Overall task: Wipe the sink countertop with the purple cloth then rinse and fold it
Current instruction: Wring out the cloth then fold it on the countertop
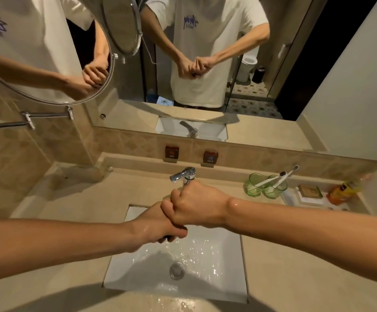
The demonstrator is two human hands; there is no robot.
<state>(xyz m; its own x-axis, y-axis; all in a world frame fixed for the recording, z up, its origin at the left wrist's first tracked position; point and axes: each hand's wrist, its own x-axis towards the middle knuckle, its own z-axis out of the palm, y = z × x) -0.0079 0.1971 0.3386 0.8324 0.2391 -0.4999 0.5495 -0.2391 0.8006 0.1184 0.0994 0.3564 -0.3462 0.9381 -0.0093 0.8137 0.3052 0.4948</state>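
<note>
Barely visible, purple cloth (167,238) — dark sliver inside left hand (160,224) grip, right hand (194,206) clenched above

Small dark red plaque (171,152) on the tiled wall strip beyond the hands reading "HOT", matching plaque (210,157) just right of it reading "COLD", purple scrawled print (191,22) on the mirrored white shirt, unreadable

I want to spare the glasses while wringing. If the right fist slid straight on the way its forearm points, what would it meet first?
The right hand points leftward, away from the green glass tumblers. It already presses against the left hand, so that comes first. The purple cloth is barely visible inside the fists.
</note>
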